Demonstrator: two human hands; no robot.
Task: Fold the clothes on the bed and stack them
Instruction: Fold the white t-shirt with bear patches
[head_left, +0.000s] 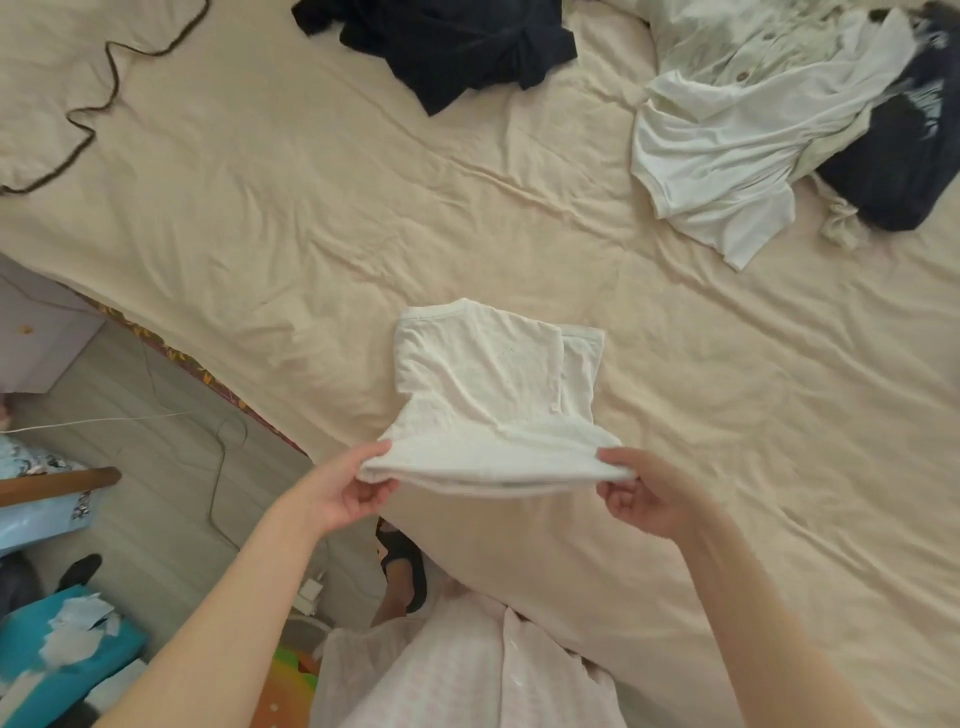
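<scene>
A small white cotton garment (488, 395), partly folded, hung from its near edge, pinched at the two corners and raised above the cream bedsheet (260, 208); its far end rested on the sheet. A crumpled dark navy garment (447, 41) lay at the far edge. At far right, rumpled white and pale green shirts (727, 140) were heaped against a black garment (904, 156).

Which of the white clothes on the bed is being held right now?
The small white top near the bed's front edge: left hand and right hand pinch its near edge. The other white garment lies untouched in the far-right heap.
</scene>
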